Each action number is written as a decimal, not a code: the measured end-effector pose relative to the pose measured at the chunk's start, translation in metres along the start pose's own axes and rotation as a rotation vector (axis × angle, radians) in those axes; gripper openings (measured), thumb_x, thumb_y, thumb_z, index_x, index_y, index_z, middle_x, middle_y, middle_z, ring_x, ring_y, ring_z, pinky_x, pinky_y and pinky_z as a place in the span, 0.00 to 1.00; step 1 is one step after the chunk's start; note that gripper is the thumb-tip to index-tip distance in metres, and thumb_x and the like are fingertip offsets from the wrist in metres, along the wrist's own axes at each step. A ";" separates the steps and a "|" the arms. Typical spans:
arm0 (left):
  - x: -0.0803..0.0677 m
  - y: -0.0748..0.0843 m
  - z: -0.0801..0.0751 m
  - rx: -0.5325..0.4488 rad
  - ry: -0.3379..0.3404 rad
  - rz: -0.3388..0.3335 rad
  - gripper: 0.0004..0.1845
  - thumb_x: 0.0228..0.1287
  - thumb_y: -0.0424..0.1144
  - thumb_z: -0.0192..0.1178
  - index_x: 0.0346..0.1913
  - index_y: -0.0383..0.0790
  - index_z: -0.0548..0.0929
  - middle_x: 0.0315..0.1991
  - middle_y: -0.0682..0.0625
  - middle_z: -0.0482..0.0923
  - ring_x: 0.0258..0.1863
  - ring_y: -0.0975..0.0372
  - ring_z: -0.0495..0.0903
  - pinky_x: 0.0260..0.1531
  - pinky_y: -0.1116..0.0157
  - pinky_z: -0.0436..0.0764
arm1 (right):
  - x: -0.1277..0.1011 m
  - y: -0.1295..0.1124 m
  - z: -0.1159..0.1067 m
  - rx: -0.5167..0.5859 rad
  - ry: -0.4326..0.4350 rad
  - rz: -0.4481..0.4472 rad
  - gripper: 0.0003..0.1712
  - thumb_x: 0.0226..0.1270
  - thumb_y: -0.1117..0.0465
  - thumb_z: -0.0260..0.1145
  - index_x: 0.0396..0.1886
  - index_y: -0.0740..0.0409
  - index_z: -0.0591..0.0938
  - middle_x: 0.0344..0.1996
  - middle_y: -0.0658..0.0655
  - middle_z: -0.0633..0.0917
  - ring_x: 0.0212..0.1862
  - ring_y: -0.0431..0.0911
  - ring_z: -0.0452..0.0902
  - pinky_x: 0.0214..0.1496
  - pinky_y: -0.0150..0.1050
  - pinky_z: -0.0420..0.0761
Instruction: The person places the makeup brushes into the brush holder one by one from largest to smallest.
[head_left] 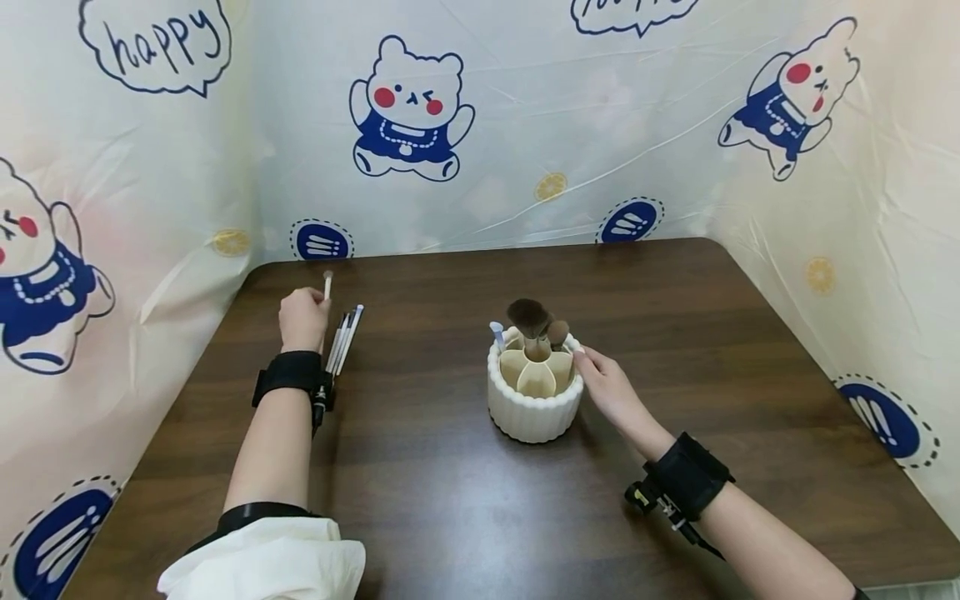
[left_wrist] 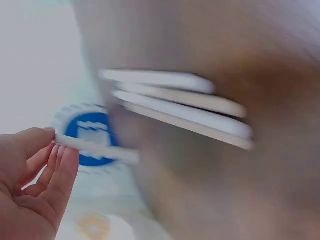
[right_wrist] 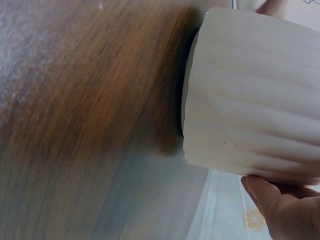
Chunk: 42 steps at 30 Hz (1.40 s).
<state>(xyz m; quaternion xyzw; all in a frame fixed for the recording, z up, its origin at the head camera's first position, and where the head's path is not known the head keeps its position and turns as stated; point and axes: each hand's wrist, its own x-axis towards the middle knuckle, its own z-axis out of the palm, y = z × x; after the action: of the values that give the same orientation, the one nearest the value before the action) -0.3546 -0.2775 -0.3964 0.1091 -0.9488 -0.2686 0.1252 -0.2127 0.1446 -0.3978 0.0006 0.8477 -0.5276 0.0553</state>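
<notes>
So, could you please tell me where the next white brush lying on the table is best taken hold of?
Probably by its slim white handle, near the end closest to the left hand. The loose brushes lie flat and close together on the table, so coming from above with a fingertip pinch on the outermost one looks easiest. That hand already holds one brush, so it may need freeing first.
</notes>
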 end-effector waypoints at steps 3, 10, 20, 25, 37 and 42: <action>0.001 0.027 -0.008 -0.093 0.031 0.036 0.16 0.69 0.36 0.52 0.49 0.26 0.80 0.45 0.32 0.82 0.43 0.44 0.80 0.45 0.51 0.78 | 0.000 0.001 0.000 0.002 0.004 -0.001 0.29 0.78 0.54 0.42 0.69 0.69 0.64 0.67 0.68 0.68 0.71 0.58 0.60 0.73 0.53 0.61; -0.011 0.091 -0.017 -0.320 0.069 0.145 0.16 0.67 0.37 0.53 0.50 0.29 0.80 0.46 0.36 0.82 0.44 0.51 0.81 0.43 0.62 0.80 | -0.001 0.003 0.000 0.018 -0.005 -0.003 0.30 0.78 0.53 0.41 0.69 0.69 0.64 0.68 0.68 0.67 0.72 0.58 0.59 0.73 0.53 0.60; -0.068 0.172 -0.029 -0.635 -0.061 0.347 0.14 0.66 0.35 0.57 0.48 0.27 0.77 0.45 0.36 0.82 0.40 0.55 0.83 0.36 0.75 0.81 | -0.002 0.001 -0.002 0.021 -0.016 -0.020 0.30 0.78 0.53 0.41 0.69 0.70 0.63 0.68 0.69 0.67 0.72 0.59 0.59 0.73 0.53 0.60; -0.097 0.195 -0.028 -0.672 -0.149 0.439 0.12 0.66 0.35 0.58 0.46 0.28 0.77 0.43 0.38 0.81 0.38 0.55 0.83 0.36 0.74 0.81 | -0.001 0.001 -0.002 0.023 -0.023 -0.016 0.31 0.78 0.52 0.41 0.70 0.70 0.61 0.69 0.69 0.65 0.72 0.59 0.58 0.73 0.53 0.59; -0.122 0.193 0.001 -0.593 -0.285 0.431 0.10 0.65 0.38 0.59 0.44 0.34 0.77 0.39 0.42 0.81 0.37 0.56 0.79 0.38 0.70 0.75 | 0.001 0.002 -0.002 0.010 -0.012 -0.011 0.31 0.78 0.53 0.41 0.69 0.71 0.62 0.68 0.69 0.65 0.72 0.59 0.58 0.74 0.52 0.59; -0.128 0.187 0.009 -0.567 -0.312 0.426 0.09 0.64 0.37 0.60 0.42 0.35 0.77 0.39 0.42 0.81 0.38 0.55 0.81 0.40 0.67 0.77 | 0.000 0.001 -0.001 0.011 -0.011 -0.010 0.31 0.78 0.53 0.41 0.69 0.72 0.61 0.69 0.70 0.65 0.72 0.59 0.57 0.74 0.52 0.59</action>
<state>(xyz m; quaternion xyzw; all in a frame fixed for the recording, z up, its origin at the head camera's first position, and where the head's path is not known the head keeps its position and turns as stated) -0.2620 -0.0827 -0.3266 -0.1714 -0.8460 -0.5015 0.0577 -0.2124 0.1463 -0.3983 -0.0061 0.8444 -0.5326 0.0572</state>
